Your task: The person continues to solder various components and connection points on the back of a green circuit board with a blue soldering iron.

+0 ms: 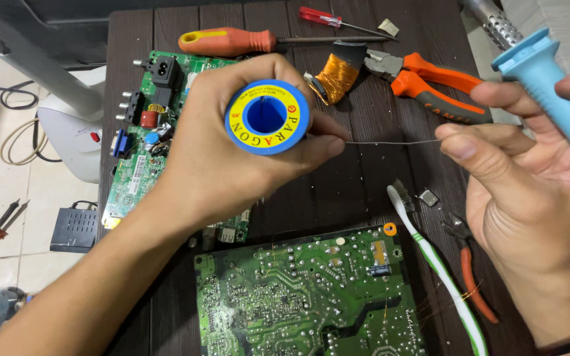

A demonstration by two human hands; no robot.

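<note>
Below my fingers lies the green circuit board (311, 296). My left hand (225, 151) grips the blue solder spool (267, 117); my right hand (522, 178) clasps the blue soldering iron (555, 86) while pinching the solder wire (390, 142) taut between my hands. I'm drawing out solder; next, I judge, comes a steady, gentle pull.

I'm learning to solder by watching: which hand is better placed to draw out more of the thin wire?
Probably the right hand: its fingertips already pinch the thin grey solder wire, while the left hand holds the blue spool.
</note>
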